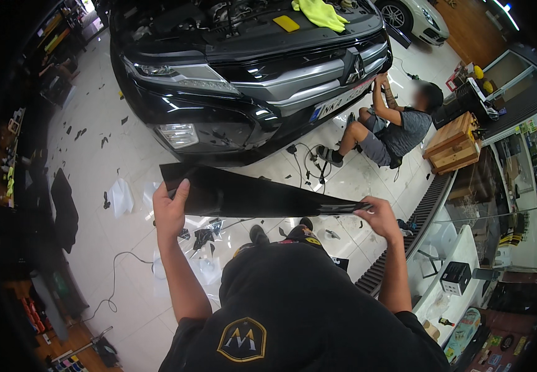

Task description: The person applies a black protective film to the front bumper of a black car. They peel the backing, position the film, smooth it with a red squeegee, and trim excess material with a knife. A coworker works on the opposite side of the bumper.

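Stretched between my two hands is a glossy black sheet of film (250,193), wide at its left end and narrowing to the right. My left hand (170,204) is closed on the wide end, thumb on top. At the narrow end my right hand (377,216) pinches the film between thumb and fingers. Just beyond the sheet stands a black car (219,133) with its hood raised and a silver grille (305,84). The undersides of both grips are hidden.
A person (398,124) squats by the car's front bumper. Film scraps (203,239), a clear sheet (120,197) and cables (318,162) lie on the tiled floor. A wooden crate (451,144) and a white counter (454,266) stand at the right. A yellow-green cloth (321,13) rests in the engine bay.
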